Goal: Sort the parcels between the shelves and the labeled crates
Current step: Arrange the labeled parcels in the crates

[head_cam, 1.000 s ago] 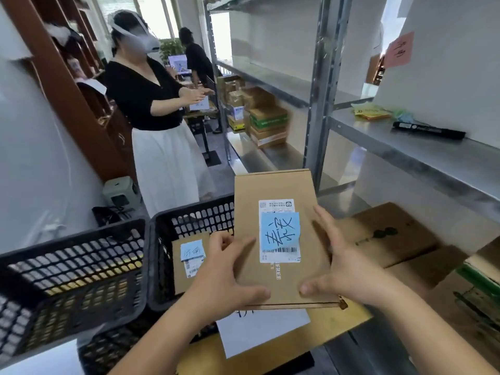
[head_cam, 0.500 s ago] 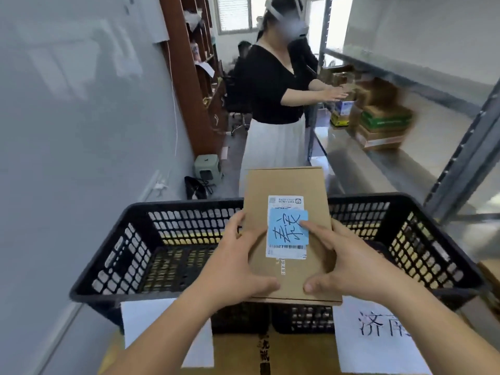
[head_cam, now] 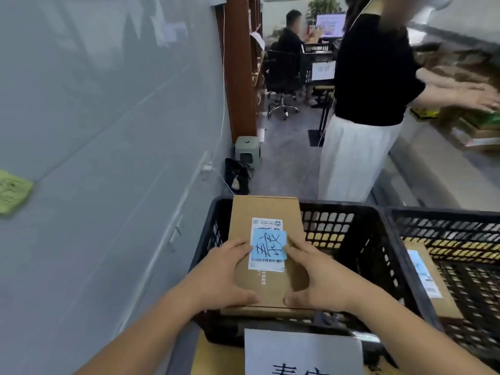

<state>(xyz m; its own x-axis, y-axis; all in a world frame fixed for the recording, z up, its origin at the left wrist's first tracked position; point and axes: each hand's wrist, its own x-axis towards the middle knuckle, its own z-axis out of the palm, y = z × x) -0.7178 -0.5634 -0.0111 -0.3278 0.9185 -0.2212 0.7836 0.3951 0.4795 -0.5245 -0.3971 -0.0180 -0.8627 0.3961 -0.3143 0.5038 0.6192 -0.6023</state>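
A flat brown cardboard parcel (head_cam: 266, 212) with a white shipping label and a blue handwritten sticky note (head_cam: 268, 245) is held over the left black plastic crate (head_cam: 349, 239). My left hand (head_cam: 221, 274) grips its left side, thumb along the near edge. My right hand (head_cam: 319, 277) grips the right side the same way. A white paper label (head_cam: 303, 350) with black characters hangs on the crate's front. A second black crate (head_cam: 460, 234) to the right holds another labelled brown parcel (head_cam: 430, 282).
A grey wall (head_cam: 94, 131) runs close on the left, with a green note (head_cam: 12, 190) stuck on it. A person in a black top and white skirt (head_cam: 359, 125) stands just beyond the crates, reaching toward shelved boxes (head_cam: 470, 125). Another person sits at a desk farther back.
My view has swung left, from the shelves to the crates by the wall. The parcel, still in both hands, now hangs over the left crate, lower and nearer its inside.
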